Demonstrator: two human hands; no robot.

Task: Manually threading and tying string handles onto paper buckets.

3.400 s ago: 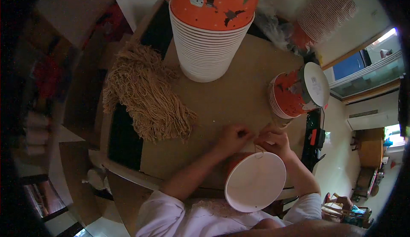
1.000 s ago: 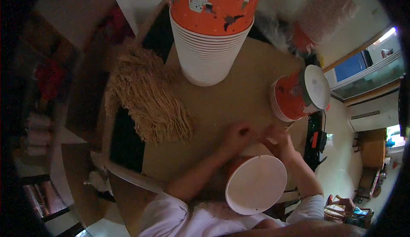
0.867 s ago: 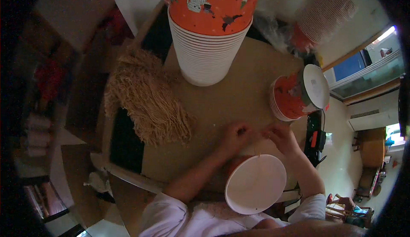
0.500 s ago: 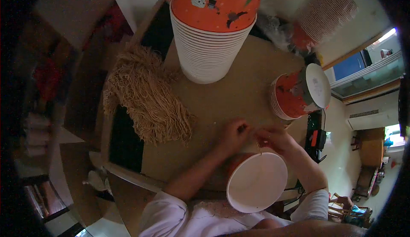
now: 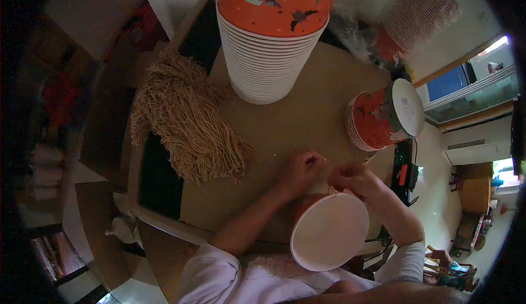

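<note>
An orange paper bucket (image 5: 330, 233) with a white inside leans on its side at the table's near edge, against my shirt, its open mouth toward me. Just beyond its rim, my right hand (image 5: 353, 179) is pinched on a thin tan string, a short bit of which shows at the rim. My left hand (image 5: 304, 168) is closed, fingers curled with the tips together, a little left of the right hand. Whatever it holds is too small to make out. To the left lies a thick bundle of tan strings (image 5: 189, 123).
A tall stack of nested white-and-orange buckets (image 5: 268, 57) rises at the far middle. Another short stack of orange buckets (image 5: 375, 120) lies tilted at the right. Brown cardboard (image 5: 296, 123) covers the tabletop. Plastic-wrapped stacked buckets (image 5: 419, 21) stand at the far right.
My hands have drawn slightly apart, the right one moving a little to the right. The bucket stays nearly in place.
</note>
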